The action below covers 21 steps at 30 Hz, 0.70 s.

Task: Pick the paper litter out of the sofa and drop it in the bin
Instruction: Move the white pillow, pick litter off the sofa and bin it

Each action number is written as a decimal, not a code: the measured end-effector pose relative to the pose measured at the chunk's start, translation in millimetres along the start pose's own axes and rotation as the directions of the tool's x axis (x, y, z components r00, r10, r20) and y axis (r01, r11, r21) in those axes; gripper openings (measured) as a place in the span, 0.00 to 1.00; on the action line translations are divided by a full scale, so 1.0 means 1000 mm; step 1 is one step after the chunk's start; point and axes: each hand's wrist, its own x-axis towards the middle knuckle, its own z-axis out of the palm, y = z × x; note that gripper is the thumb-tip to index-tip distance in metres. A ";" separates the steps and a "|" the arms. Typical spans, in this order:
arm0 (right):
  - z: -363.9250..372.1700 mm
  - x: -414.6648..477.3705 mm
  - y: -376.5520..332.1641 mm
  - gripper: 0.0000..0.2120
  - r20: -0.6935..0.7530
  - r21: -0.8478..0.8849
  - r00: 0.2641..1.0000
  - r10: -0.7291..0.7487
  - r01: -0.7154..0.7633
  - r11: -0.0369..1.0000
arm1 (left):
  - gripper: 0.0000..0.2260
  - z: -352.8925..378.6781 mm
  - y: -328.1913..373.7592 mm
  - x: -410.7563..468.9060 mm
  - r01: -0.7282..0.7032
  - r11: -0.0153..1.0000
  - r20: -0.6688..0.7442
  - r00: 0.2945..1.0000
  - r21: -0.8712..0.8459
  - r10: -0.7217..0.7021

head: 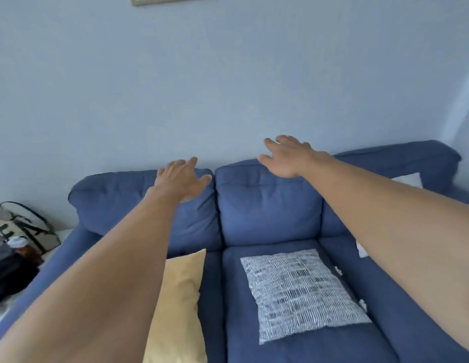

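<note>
A blue sofa (267,210) fills the lower half of the view. Small white paper scraps lie on its seat: one (361,249) beside my right forearm, another (338,270) at the patterned cushion's right edge, a third (362,304) lower down by the same cushion. My left hand (181,179) is stretched out over the left back cushion, fingers spread, holding nothing. My right hand (288,157) hovers above the top of the middle back cushion, also spread and empty. No bin is in view.
A yellow cushion (181,305) lies on the left seat and a white-and-dark patterned cushion (299,292) on the middle seat. A white cushion (409,179) sits at the far right. Bags (21,231) and dark clothing stand left of the sofa. A wall is behind.
</note>
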 end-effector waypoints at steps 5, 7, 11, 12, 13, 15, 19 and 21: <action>0.002 -0.017 0.110 0.28 0.011 -0.006 0.990 0.144 -0.143 0.990 | 0.28 0.029 0.107 0.026 -0.143 0.990 0.046 0.989 -0.011 0.144; -0.002 -0.028 0.153 0.28 0.010 -0.004 0.982 0.190 -0.190 0.982 | 0.28 0.041 0.153 0.038 -0.192 0.981 0.054 0.980 -0.020 0.192; -0.001 -0.042 0.221 0.28 0.002 0.018 0.962 0.273 -0.273 0.962 | 0.29 0.058 0.229 0.054 -0.280 0.959 0.073 0.957 -0.039 0.282; 0.000 -0.047 0.241 0.28 0.004 0.031 0.951 0.308 -0.308 0.951 | 0.29 0.063 0.253 0.057 -0.315 0.948 0.087 0.944 -0.042 0.317; 0.003 -0.051 0.258 0.28 0.012 0.040 0.941 0.338 -0.338 0.940 | 0.29 0.068 0.273 0.058 -0.344 0.938 0.097 0.933 -0.044 0.346; 0.010 -0.059 0.284 0.29 0.041 0.053 0.922 0.386 -0.388 0.920 | 0.28 0.078 0.305 0.063 -0.392 0.919 0.102 0.913 -0.035 0.394; 0.024 -0.071 0.327 0.29 0.055 0.074 0.879 0.474 -0.477 0.876 | 0.26 0.094 0.358 0.080 -0.485 0.874 0.130 0.865 -0.030 0.485; 0.027 -0.075 0.352 0.29 0.060 0.090 0.850 0.523 -0.526 0.846 | 0.25 0.102 0.386 0.089 -0.539 0.841 0.133 0.831 -0.050 0.540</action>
